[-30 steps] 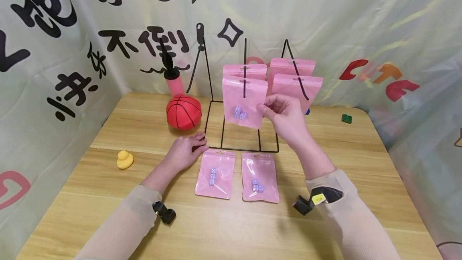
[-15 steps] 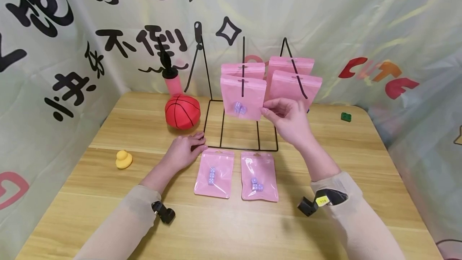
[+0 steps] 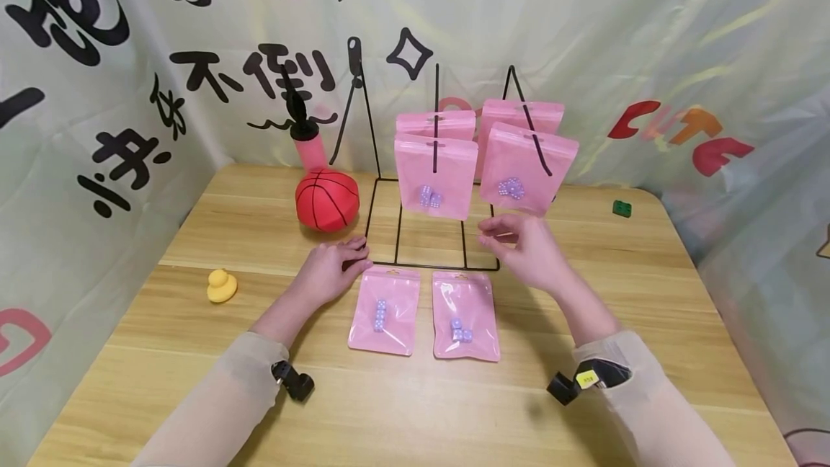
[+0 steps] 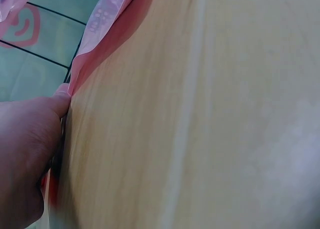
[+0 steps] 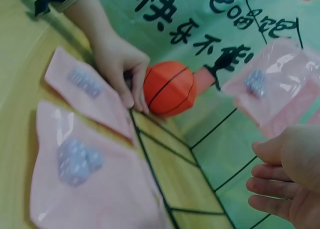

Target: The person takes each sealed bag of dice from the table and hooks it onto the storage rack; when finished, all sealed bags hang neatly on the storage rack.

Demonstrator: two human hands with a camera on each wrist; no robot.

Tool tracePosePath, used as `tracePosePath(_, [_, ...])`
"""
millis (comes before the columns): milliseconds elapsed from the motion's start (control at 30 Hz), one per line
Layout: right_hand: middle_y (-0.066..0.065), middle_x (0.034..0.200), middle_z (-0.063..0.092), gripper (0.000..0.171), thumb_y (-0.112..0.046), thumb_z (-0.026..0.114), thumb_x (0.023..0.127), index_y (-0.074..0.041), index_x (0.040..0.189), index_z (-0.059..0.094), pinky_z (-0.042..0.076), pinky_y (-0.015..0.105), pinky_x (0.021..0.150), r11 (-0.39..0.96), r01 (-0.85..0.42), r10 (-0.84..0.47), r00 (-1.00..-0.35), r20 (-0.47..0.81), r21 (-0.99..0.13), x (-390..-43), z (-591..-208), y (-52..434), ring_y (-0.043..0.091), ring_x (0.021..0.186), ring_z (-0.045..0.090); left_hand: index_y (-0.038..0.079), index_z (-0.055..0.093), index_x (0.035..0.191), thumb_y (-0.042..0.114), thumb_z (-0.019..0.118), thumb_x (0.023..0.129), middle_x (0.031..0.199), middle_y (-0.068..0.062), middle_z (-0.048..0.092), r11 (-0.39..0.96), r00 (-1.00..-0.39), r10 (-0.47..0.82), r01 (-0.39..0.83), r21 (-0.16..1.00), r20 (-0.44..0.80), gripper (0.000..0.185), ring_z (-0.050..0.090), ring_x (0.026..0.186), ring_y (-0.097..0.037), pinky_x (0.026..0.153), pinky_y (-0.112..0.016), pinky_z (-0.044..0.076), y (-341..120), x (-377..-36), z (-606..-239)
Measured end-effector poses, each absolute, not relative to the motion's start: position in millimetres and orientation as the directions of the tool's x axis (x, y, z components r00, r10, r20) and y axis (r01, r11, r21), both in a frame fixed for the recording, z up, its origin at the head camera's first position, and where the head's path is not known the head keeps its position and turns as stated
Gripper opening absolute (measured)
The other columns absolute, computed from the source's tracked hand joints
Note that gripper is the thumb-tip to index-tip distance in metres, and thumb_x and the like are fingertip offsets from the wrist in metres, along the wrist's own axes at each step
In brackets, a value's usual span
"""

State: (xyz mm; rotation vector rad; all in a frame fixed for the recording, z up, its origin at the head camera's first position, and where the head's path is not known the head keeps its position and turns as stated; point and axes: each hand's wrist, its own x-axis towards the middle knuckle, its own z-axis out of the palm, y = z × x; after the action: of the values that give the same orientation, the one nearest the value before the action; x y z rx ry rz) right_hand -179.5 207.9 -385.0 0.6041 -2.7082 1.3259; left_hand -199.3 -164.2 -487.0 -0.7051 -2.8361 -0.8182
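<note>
A black wire display rack (image 3: pixel 436 266) stands on the table, with several pink zip bags on its prongs. My left hand (image 3: pixel 329 271) pinches the front left corner of its base, and in the left wrist view the thumb (image 4: pixel 60 101) lies at a bag's corner. My right hand (image 3: pixel 524 249) is just below the hanging bags, fingers loosely bent and holding nothing. The front hanging bags, one in the middle (image 3: pixel 436 164) and one at right (image 3: pixel 528 157), show purple dice inside. Two more dice bags, left (image 3: pixel 397 334) and right (image 3: pixel 476 308), lie flat before the rack.
A red ball (image 3: pixel 327 200) with black lines sits left of the rack, with a pink and black hand pump (image 3: pixel 310 150) behind it. A yellow rubber duck (image 3: pixel 222 286) is at left. A green toy brick (image 3: pixel 622 208) lies at back right. Printed cloth hangs behind.
My right hand has let go of the middle front bag and moved down and right. That bag hangs by itself. The left hand stays at the rack's corner.
</note>
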Motion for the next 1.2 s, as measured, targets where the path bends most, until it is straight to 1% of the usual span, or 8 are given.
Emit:
tracePosePath(167, [0.028, 0.117, 0.074, 0.026, -0.005, 0.076, 0.098, 0.011, 0.118, 0.073, 0.06, 0.056, 0.094, 0.578, -0.368, -0.335, -0.921, 0.199, -0.728, -178, -400, 218, 0.043, 0.107, 0.073, 0.006, 0.076, 0.129, 0.027, 0.078, 0.099, 0.142, -0.013, 0.065, 0.749, -0.889, 0.403, 0.457, 0.479, 0.218, 0.037, 0.058, 0.136, -0.029, 0.117, -0.05, 0.043, -164, -200, -487])
tracePosePath(367, [0.028, 0.127, 0.07, 0.035, -0.008, 0.077, 0.098, 0.011, 0.126, 0.07, 0.053, 0.059, 0.104, 0.658, -0.383, -0.36, -0.916, 0.175, -0.649, -177, -415, 228, 0.044, 0.122, 0.067, 0.006, 0.076, 0.129, 0.028, 0.078, 0.099, 0.142, -0.012, 0.065, 0.753, -0.894, 0.397, 0.448, 0.482, 0.21, 0.037, 0.058, 0.137, -0.027, 0.117, -0.049, 0.043, -164, -200, -486])
tracePosePath(500, [0.028, 0.132, 0.068, 0.041, -0.012, 0.076, 0.099, 0.011, 0.132, 0.067, 0.049, 0.059, 0.108, 0.708, -0.406, -0.376, -0.909, 0.177, -0.578, -178, -428, 232, 0.044, 0.128, 0.063, 0.005, 0.076, 0.128, 0.027, 0.078, 0.099, 0.142, -0.013, 0.065, 0.748, -0.889, 0.403, 0.457, 0.481, 0.219, 0.036, 0.058, 0.136, -0.029, 0.117, -0.05, 0.042, -164, -199, -486])
tracePosePath(667, [0.029, 0.137, 0.064, 0.044, -0.014, 0.076, 0.1, 0.012, 0.134, 0.065, 0.046, 0.058, 0.112, 0.745, -0.426, -0.394, -0.902, 0.176, -0.513, -181, -443, 234, 0.046, 0.131, 0.06, 0.004, 0.076, 0.128, 0.026, 0.079, 0.099, 0.142, -0.013, 0.065, 0.741, -0.885, 0.404, 0.464, 0.485, 0.23, 0.036, 0.059, 0.136, -0.03, 0.117, -0.051, 0.043, -163, -199, -486])
tracePosePath(833, [0.028, 0.144, 0.06, 0.049, -0.019, 0.077, 0.1, 0.011, 0.137, 0.064, 0.045, 0.058, 0.113, 0.768, -0.421, -0.396, -0.904, 0.16, -0.483, -181, -453, 235, 0.046, 0.133, 0.058, 0.004, 0.077, 0.127, 0.026, 0.079, 0.099, 0.141, -0.013, 0.066, 0.741, -0.884, 0.404, 0.467, 0.482, 0.235, 0.036, 0.059, 0.136, -0.029, 0.116, -0.051, 0.044, -163, -199, -486])
tracePosePath(1000, [0.027, 0.146, 0.058, 0.052, -0.024, 0.076, 0.101, 0.01, 0.139, 0.063, 0.046, 0.058, 0.112, 0.791, -0.414, -0.388, -0.909, 0.153, -0.451, -180, -460, 236, 0.047, 0.132, 0.058, 0.004, 0.077, 0.127, 0.026, 0.079, 0.099, 0.141, -0.014, 0.066, 0.739, -0.881, 0.407, 0.473, 0.48, 0.243, 0.036, 0.059, 0.135, -0.03, 0.116, -0.051, 0.044, -163, -199, -487])
tracePosePath(1200, [0.027, 0.146, 0.059, 0.051, -0.024, 0.075, 0.102, 0.011, 0.138, 0.063, 0.047, 0.059, 0.11, 0.809, -0.418, -0.373, -0.909, 0.188, -0.414, -178, -468, 234, 0.048, 0.131, 0.058, 0.004, 0.076, 0.128, 0.026, 0.078, 0.1, 0.142, -0.016, 0.065, 0.744, -0.881, 0.418, 0.473, 0.473, 0.224, 0.036, 0.058, 0.136, -0.032, 0.116, -0.052, 0.043, -163, -198, -483])
